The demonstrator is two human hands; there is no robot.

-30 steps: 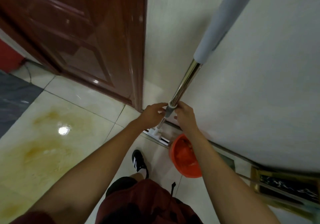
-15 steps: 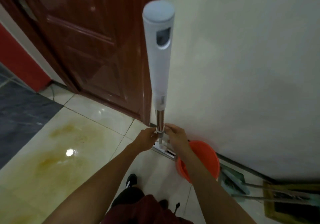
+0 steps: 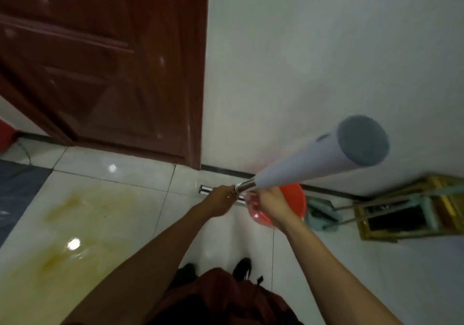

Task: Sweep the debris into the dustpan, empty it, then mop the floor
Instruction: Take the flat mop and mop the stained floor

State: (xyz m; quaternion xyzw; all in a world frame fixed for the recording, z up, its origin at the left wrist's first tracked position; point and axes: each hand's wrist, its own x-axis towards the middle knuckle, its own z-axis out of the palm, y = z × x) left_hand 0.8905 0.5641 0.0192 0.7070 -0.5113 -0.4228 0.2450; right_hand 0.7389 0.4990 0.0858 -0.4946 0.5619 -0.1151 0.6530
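Both the left hand (image 3: pixel 221 200) and right hand (image 3: pixel 270 202) grip the steel shaft of the long white-sleeved flat mop (image 3: pixel 313 159) low above the round orange plastic bucket (image 3: pixel 297 199), a stiff, seemingly top-heavy, slippery pole probably steadier held higher.

Orange bucket (image 3: pixel 296 199) and wall (image 3: pixel 326 61) close behind; open floor (image 3: pixel 100 224) leftward.

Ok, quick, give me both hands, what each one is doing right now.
Left hand: grips the metal part of the mop pole low down.
Right hand: grips the same pole just beside the left, in front of the orange bucket.
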